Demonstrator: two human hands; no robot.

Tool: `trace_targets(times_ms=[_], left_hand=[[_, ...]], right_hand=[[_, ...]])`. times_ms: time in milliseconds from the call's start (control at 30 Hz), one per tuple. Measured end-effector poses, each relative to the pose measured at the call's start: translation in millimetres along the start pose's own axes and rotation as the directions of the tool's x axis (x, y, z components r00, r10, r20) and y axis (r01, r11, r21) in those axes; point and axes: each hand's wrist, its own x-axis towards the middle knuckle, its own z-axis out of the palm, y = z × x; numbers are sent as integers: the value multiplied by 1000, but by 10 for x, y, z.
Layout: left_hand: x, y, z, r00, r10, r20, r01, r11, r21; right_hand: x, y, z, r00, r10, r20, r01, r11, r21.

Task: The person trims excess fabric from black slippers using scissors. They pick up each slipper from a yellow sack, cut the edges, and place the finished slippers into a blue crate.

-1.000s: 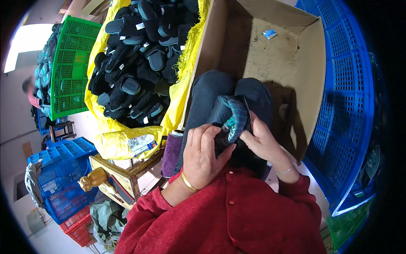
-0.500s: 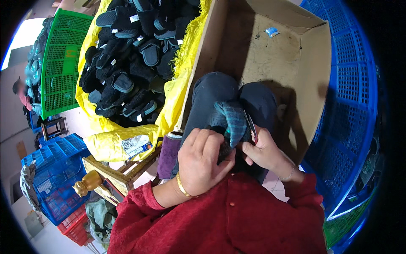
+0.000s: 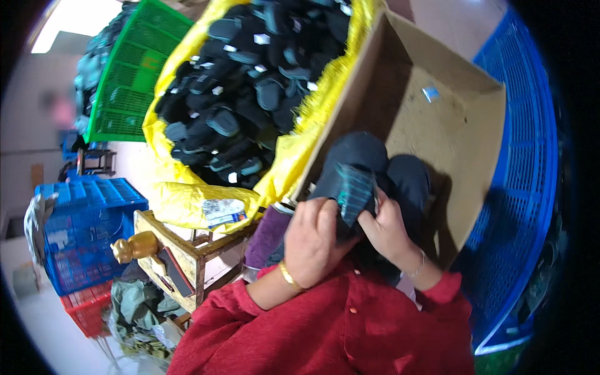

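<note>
Above my lap, my left hand (image 3: 315, 234) is closed round a dark slipper (image 3: 354, 195) with a teal-striped surface turned upward. The rest of the slipper is hidden behind the fingers. My right hand (image 3: 389, 230) is closed at the slipper's right side, thumb and fingers drawn together. It holds the scissors (image 3: 377, 201), of which only a small, blurred part shows near the fingertips. Left of my knees, a yellow sack (image 3: 294, 153) is heaped with black fuzzy slippers (image 3: 224, 122) with grey soles, several bearing white tags.
An open cardboard box (image 3: 472, 156) stands before my knees, with a small blue-white packet (image 3: 431, 94) inside. Blue crates stand at right (image 3: 522, 169) and left (image 3: 87, 240); a green crate (image 3: 140, 75) is beyond. A wooden stool (image 3: 200, 256) at left bears a golden figurine (image 3: 134, 247).
The view has shifted, so the surroundings sit farther right and lower. My right hand has drawn up against the slipper, and the scissors' blades, plain before, are now mostly hidden.
</note>
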Motion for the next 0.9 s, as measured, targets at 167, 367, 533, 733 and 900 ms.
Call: trace_targets(times_ms=[167, 367, 533, 733, 900], left_hand=[[-93, 0, -44, 999, -49, -8, 49, 996, -77], [100, -139, -331, 918, 341, 201, -293, 927, -235], [312, -324, -499, 639, 652, 407, -479, 752, -452], [357, -541, 27, 437, 691, 576, -205, 700, -685], [291, -640, 334, 521, 702, 486, -303, 684, -664]], right_hand=[[-252, -108, -29, 986, 162, -49, -169, 967, -190], [-484, -462, -260, 945, -198, -261, 77, 908, -411], [-514, -413, -132, 935, -337, 108, 344, 795, -500], [-791, -301, -96, 937, -253, 239, 346, 761, -549], [-877, -167, -44, 976, -198, 92, 211, 744, -634]])
